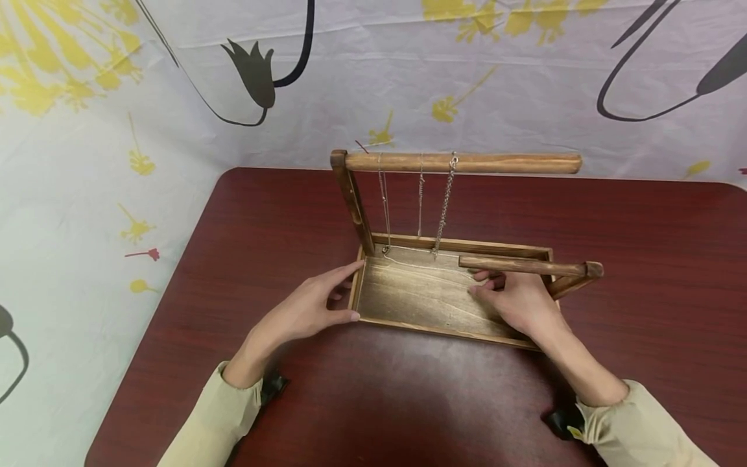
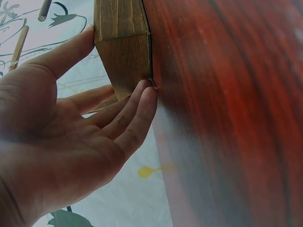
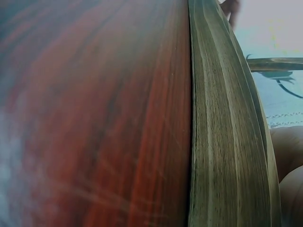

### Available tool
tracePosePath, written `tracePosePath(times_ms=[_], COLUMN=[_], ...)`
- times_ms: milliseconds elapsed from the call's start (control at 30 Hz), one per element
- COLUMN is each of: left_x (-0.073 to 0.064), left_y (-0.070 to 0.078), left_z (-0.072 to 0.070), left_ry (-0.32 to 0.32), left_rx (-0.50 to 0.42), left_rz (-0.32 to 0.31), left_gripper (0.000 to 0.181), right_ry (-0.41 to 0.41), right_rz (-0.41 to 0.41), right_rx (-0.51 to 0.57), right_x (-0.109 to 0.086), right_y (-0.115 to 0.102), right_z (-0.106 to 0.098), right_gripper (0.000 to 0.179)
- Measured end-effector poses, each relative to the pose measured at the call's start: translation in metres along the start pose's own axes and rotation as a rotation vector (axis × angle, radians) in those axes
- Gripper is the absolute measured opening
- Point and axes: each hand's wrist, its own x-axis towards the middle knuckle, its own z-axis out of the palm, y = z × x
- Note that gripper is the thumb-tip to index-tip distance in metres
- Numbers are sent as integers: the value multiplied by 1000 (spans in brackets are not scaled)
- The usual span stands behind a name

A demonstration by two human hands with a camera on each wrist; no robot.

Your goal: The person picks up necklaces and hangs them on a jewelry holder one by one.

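Observation:
A wooden jewelry stand with a shallow tray base sits on the table. My left hand spans the tray's left end, with thumb and fingertips touching its wall; the left wrist view shows the fingers mostly straight. Over the tray's right part, beneath the lower bar, my right hand has bent fingers. A thin necklace runs across the tray to those fingers, which seem to pinch it; the bar partly hides the spot. Several chains hang from the upper bar.
The dark red table extends around the stand. Behind it hangs a white cloth printed with yellow and grey plants. The stand's left post rises beside the tray, and the lower bar's post stands at the right end.

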Motion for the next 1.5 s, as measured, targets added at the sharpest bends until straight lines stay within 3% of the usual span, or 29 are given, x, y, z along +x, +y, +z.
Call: tracePosePath(times_ms=[300,667,1033,1500], left_x=[1,0,-1,-2], left_y=[1,0,2,2], left_z=[-1,0,0,1], left_ry=[-4,-4,-4,-5], left_rx=[11,14,12,-4], left_rz=[-3,0,-8,-10], left_gripper=[85,85,85,85], right_ry=[51,154,71,59], right_rz=[-44,-161,-93,-63], right_rx=[-97,-168,-131,-77], right_x=[2,2,-2,-10], right_y=[-1,0,-3,-11], right_z=[5,13,14,8], right_gripper=[9,10,7,9])
